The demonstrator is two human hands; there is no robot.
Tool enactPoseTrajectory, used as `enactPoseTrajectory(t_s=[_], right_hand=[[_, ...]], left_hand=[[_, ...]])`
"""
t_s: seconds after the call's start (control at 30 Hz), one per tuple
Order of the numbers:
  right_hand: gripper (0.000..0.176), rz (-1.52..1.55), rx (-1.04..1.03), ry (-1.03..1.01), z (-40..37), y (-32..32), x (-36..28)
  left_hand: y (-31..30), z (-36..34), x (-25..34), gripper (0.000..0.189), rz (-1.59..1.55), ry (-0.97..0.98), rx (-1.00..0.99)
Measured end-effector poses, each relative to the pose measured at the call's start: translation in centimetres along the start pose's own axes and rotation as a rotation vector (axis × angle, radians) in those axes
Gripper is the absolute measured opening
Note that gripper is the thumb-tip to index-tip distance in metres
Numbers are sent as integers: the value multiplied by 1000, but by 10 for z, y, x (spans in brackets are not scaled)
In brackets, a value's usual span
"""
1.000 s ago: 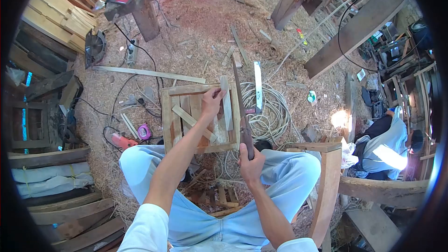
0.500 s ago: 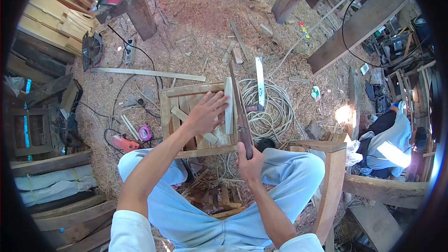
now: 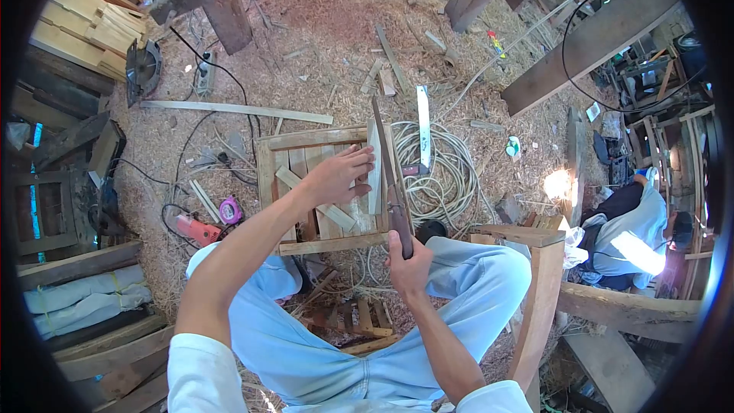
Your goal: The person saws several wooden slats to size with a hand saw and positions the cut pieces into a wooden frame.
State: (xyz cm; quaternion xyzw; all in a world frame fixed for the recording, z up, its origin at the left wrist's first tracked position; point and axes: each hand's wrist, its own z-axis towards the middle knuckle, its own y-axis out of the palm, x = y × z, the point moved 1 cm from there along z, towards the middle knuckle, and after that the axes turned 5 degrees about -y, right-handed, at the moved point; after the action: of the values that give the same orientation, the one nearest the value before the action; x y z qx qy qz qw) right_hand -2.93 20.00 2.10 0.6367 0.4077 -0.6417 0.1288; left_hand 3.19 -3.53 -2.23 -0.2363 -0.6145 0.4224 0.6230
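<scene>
In my right hand (image 3: 410,264) is the dark handle of a machete (image 3: 388,160), its long narrow blade pointing away from me. The blade runs along the right side of a small wooden frame (image 3: 332,243) with slats inside it. My left hand (image 3: 340,173) is over the frame, fingers bent against a pale wooden strip (image 3: 374,176) standing close to the blade. The palm side and part of the grip are hidden. Below that hand, another short strip (image 3: 336,216) lies diagonally across the slats.
A coiled pale cable (image 3: 455,199) lies right of the frame. On the left are a pink tape measure (image 3: 229,210), a red power tool (image 3: 197,229) and a circular saw (image 3: 143,70). A wooden post (image 3: 540,306) stands by my right knee. Shavings cover the floor (image 3: 306,92).
My left fingers were spread over the slats and are now drawn together and bent at the pale strip. The machete stays in my right hand, nearly in place. The view has shifted slightly.
</scene>
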Motion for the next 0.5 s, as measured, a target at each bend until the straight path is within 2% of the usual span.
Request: enactPoseTrajectory(t_s=[0.07, 0.2, 0.27, 0.5], right_hand=[[43, -12, -3, 0, -2, 3, 2], [42, -18, -14, 1, -3, 5, -1], [42, -29, -14, -3, -6, 5, -6], [46, 35, 59, 26, 5, 22, -20]], left_hand=[[1, -5, 1, 37, 211, 48, -41], [20, -7, -16, 40, 207, 51, 2], [17, -6, -20, 42, 170, 70, -115], [18, -7, -15, 44, 286, 70, -102]])
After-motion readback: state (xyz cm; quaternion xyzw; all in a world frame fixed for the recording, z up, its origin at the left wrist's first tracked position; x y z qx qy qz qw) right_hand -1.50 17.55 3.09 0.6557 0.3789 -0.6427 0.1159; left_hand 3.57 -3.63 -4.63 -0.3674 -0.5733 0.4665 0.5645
